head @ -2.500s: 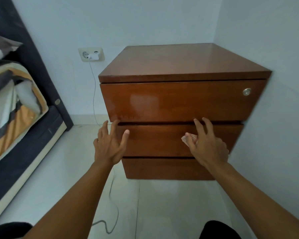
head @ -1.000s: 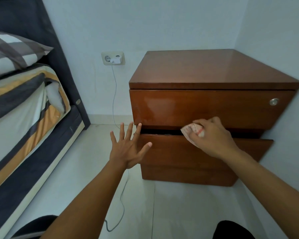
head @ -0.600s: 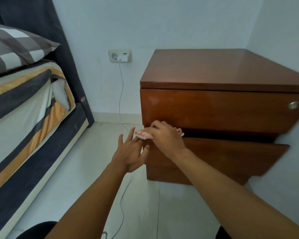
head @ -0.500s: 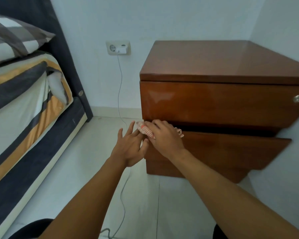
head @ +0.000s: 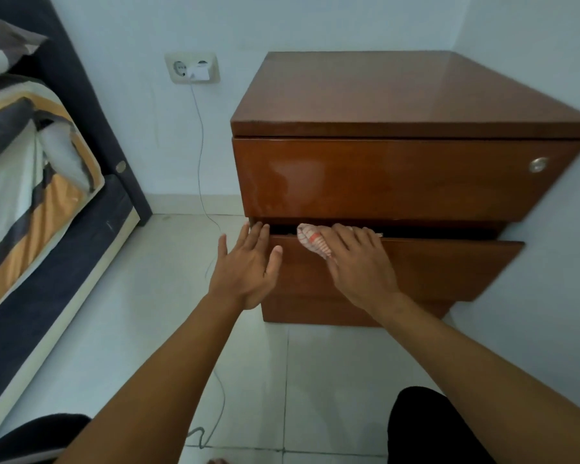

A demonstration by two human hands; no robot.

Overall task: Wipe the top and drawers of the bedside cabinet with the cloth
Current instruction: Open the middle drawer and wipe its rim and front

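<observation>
**A:** From the head camera, where is the cloth [head: 313,242] relative to the hands?

**B:** It lies under the right hand [head: 359,262], pressed onto the top edge of the middle drawer [head: 432,269]. The fingers are curled over it and hook into the gap above the drawer front; a bunched end of the cloth sticks out to the left of the index finger. So the right hand is closed down on the cloth.

**A:** And the left hand [head: 245,266]?

**B:** Fingers spread, holding nothing. It sits at the left corner of the same drawer, fingertips at the drawer's top edge, thumb across its front. Whether the palm touches the wood, I cannot tell. The cloth is just to its right, not touching it.

**A:** How does the cloth look?

**B:** Small, crumpled, white with thin reddish stripes and one broader orange-red band.

**A:** The bedside cabinet [head: 399,95] itself?

**B:** Glossy reddish-brown wood, set in the corner. Its top is bare and shiny. The top drawer [head: 382,175] is shut, with a round metal lock [head: 537,164] near its right end. The middle drawer is pulled out slightly, leaving a dark slot; its inside is hidden. The bottom drawer [head: 315,311] looks shut.

**A:** Around it?

**B:** A wall socket [head: 192,67] with a white charger, its cable [head: 200,155] running down to the tiled floor [head: 148,296], and a bed [head: 31,195] at left.
</observation>
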